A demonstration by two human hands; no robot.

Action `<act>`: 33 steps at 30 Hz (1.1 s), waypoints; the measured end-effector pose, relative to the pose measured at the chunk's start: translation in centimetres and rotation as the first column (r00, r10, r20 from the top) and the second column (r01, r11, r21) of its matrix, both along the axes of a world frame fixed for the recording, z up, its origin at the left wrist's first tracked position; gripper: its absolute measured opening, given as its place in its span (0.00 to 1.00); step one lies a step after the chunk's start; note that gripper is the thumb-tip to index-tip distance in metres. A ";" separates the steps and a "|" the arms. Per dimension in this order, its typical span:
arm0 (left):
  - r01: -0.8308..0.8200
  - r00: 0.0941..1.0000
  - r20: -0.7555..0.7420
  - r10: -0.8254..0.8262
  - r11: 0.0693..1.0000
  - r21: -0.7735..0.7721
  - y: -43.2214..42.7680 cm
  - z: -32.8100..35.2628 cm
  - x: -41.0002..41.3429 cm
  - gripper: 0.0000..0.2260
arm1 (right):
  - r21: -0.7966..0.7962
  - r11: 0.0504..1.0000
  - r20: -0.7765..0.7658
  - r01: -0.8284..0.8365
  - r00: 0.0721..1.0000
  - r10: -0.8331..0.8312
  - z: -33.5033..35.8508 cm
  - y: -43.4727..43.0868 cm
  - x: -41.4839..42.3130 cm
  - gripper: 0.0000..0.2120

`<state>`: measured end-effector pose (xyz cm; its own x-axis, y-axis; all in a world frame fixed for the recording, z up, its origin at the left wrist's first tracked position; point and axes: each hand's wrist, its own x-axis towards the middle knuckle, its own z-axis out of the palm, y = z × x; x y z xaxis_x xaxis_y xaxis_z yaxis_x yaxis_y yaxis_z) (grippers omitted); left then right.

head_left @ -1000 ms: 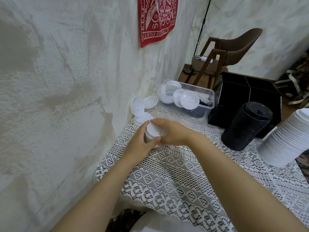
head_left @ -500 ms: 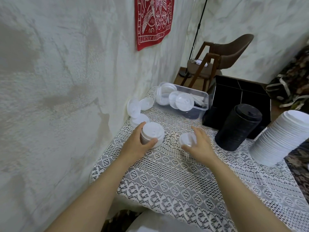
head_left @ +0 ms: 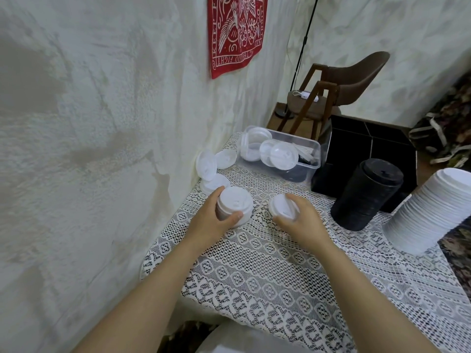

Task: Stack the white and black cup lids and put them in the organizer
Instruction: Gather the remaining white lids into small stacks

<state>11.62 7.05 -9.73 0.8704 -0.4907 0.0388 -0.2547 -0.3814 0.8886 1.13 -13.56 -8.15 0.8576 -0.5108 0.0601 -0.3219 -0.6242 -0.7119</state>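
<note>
My left hand grips a short stack of white lids standing on the lace tablecloth near the wall. Just to its right, my right hand holds a single white lid tilted above the cloth. A tall stack of black lids stands further right, and a tall stack of white lids leans at the right edge. The black organizer sits behind the black stack. Three loose white lids rest against the wall.
A clear plastic tub with several white lids and dark lids stands at the table's far end beside the organizer. The plaster wall runs along the table's left side. A brown chair stands beyond the table.
My right hand came off the short white stack, moved right and picked a single white lid off the cloth. My left hand stayed on the stack.
</note>
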 end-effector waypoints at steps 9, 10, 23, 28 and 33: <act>0.000 1.000 -0.027 -0.001 1.000 -0.017 0.1 0.6 -0.4 0.39 | 0.025 0.935 0.124 -0.353 0.929 0.348 3.5 4.9 4.4 0.32; 0.002 1.000 -0.023 -0.002 1.000 -0.016 0.1 0.5 -0.3 0.41 | 0.026 0.929 0.108 -0.370 0.925 0.365 3.5 5.3 4.8 0.32; -0.014 1.000 -0.024 0.014 1.000 -0.007 0.1 -0.1 0.1 0.45 | 0.072 0.922 0.070 -0.380 0.924 0.375 2.0 6.3 5.8 0.31; -0.011 1.000 -0.020 0.011 1.000 -0.005 0.0 -0.3 0.3 0.45 | 0.121 0.920 0.108 -0.372 0.926 0.361 1.4 6.5 5.6 0.32; -0.007 1.000 -0.009 0.007 1.000 0.005 -0.1 0.0 -0.1 0.45 | 0.160 0.910 0.112 -0.382 0.923 0.368 0.8 6.5 5.3 0.32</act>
<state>11.52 6.99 -9.70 0.8740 -0.4850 0.0282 -0.2439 -0.3877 0.8889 6.44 -7.02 -7.40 0.9843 -0.1609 0.0731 -0.0281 -0.5510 -0.8341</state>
